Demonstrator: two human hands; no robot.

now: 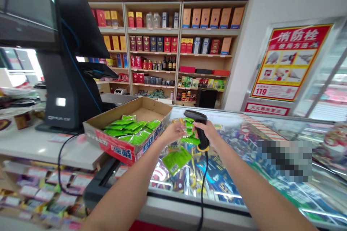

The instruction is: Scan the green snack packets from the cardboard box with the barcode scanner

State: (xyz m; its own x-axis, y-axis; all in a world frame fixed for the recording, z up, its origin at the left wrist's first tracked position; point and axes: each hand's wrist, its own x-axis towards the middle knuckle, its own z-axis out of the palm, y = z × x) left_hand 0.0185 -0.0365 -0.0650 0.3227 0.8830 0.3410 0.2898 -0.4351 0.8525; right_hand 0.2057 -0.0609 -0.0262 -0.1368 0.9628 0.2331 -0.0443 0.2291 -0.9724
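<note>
My right hand (pixel 207 133) grips a black handheld barcode scanner (pixel 200 130) with a yellow band near its base, its nose tilted toward my left hand. My left hand (pixel 173 133) pinches the top of a strip of green snack packets (pixel 176 159), which hangs down over the glass freezer lid. More green packets lie behind the strip, close to the scanner head. Just left of my left hand stands an open cardboard box (pixel 127 130) with a red printed side, holding a pile of similar green packets (pixel 128 131).
A black scanner cable (pixel 202 187) drops from the scanner past the freezer's front edge. The glass-topped freezer (pixel 230 191) holds colourful packets. A black point-of-sale terminal (pixel 67 79) stands on a white counter (pixel 35 148). Shelves of boxed liquor (pixel 159 43) line the back wall.
</note>
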